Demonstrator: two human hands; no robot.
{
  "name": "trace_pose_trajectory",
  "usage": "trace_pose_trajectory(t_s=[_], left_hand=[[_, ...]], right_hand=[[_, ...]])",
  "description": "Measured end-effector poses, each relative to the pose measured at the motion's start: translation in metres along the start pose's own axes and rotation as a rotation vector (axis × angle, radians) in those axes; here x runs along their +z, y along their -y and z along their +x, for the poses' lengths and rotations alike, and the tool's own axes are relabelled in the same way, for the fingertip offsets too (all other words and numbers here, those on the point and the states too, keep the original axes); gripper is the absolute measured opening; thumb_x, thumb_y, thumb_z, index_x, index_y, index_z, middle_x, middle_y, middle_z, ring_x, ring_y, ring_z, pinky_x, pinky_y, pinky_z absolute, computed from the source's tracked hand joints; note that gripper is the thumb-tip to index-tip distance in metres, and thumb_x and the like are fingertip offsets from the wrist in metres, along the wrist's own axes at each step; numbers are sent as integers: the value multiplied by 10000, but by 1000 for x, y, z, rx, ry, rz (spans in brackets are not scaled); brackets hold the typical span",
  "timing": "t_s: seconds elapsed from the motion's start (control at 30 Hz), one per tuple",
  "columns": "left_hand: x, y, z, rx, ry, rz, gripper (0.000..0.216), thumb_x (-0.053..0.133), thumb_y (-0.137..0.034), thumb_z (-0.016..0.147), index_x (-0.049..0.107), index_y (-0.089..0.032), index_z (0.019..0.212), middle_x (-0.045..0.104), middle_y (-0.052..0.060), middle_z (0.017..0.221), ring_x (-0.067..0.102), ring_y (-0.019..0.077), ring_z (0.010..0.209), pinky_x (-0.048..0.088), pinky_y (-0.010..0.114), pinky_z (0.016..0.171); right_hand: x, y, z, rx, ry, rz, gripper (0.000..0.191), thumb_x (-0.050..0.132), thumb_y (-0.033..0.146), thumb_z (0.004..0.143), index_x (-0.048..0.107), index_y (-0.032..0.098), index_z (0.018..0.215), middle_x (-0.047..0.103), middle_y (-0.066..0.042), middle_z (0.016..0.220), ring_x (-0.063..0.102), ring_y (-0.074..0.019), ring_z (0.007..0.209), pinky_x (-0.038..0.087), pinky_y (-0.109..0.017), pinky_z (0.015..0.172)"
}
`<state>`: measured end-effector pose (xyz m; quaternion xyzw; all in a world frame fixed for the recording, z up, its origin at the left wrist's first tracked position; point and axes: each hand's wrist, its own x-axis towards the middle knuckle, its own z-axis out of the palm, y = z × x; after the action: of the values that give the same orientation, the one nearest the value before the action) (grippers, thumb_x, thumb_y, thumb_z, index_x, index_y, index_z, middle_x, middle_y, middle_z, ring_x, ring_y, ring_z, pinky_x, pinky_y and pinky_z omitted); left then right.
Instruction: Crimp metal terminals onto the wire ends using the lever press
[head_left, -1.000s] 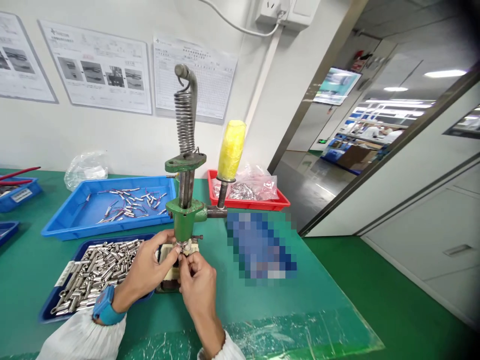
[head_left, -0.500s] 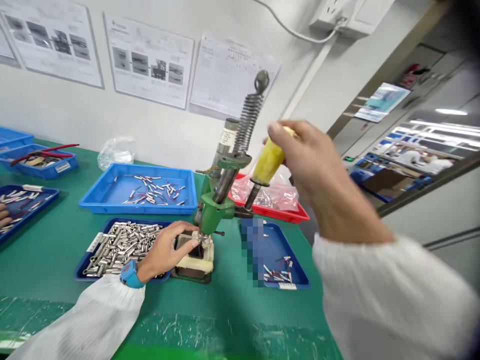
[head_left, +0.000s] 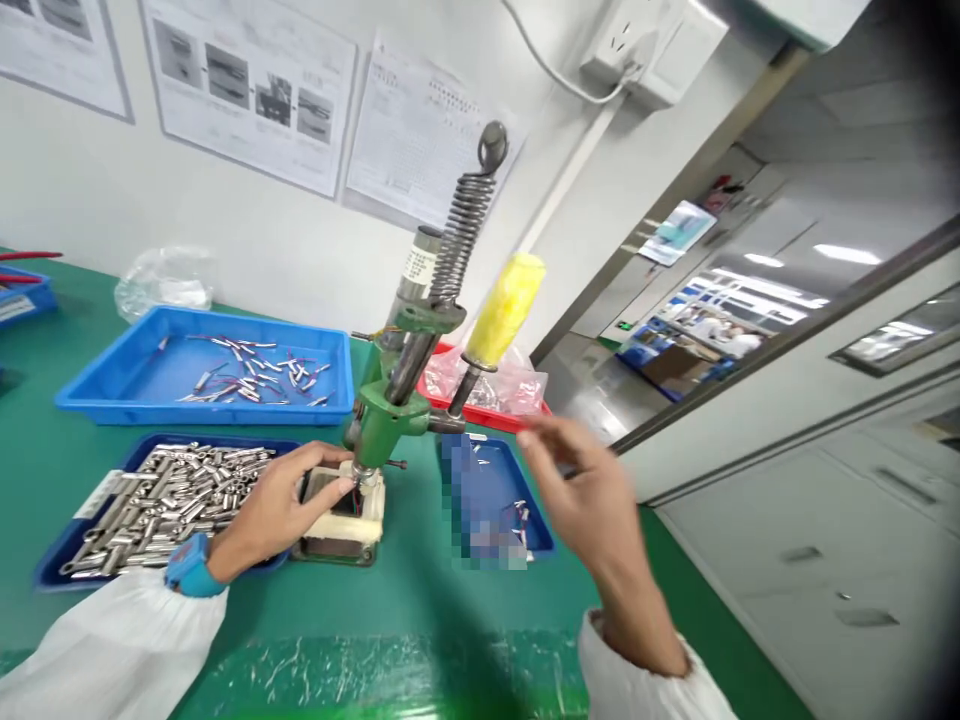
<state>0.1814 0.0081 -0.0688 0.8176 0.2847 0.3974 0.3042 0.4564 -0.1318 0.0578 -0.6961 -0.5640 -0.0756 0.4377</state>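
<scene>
A green hand press (head_left: 386, 415) with a coil spring and a yellow lever handle (head_left: 505, 308) stands on the green bench. My left hand (head_left: 281, 505) rests at the press base (head_left: 341, 515), fingertips pinched on a small part under the ram. My right hand (head_left: 581, 490) hovers in the air below and right of the yellow handle, fingers spread, holding nothing, slightly blurred.
A dark blue tray of metal tubes (head_left: 161, 495) lies left of the press. Behind it sits a blue tray (head_left: 206, 365) with small wired parts. A red tray (head_left: 480, 400) with plastic bags is behind the press, and a small blue tray (head_left: 499, 490) to its right. The bench edge and doorway lie right.
My right hand has let go of the yellow handle and dropped down to the right. The handle has swung back up. My left hand stays at the press base.
</scene>
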Motion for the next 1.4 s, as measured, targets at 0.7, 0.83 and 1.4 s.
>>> trace_pose_trajectory(t_s=[0.7, 0.83, 1.4], left_hand=[[4, -4, -2, -76, 0, 20, 269, 595, -423, 938, 690, -196, 1046, 764, 51, 992, 705, 211, 887, 545, 301, 789], [3, -2, -4, -93, 20, -5, 279, 596, -414, 944, 691, -195, 1089, 760, 57, 1017, 700, 218, 912, 541, 315, 813], [-13, -20, 18, -183, 347, -382, 305, 677, -505, 872, 750, -210, 843, 725, 108, 1054, 652, 311, 1123, 545, 428, 961]], right_hand=[[112, -30, -91, 607, -68, 881, 340, 739, 485, 819, 630, 165, 785, 681, -29, 753, 562, -117, 556, 463, -246, 544], [133, -26, -97, 689, -90, 1070, 332, 802, 443, 776, 616, 177, 841, 703, -25, 786, 634, -142, 626, 519, -270, 604], [148, -35, -110, 500, -39, 740, 336, 645, 398, 875, 748, 169, 1099, 784, -105, 1014, 722, -210, 833, 584, -329, 737]])
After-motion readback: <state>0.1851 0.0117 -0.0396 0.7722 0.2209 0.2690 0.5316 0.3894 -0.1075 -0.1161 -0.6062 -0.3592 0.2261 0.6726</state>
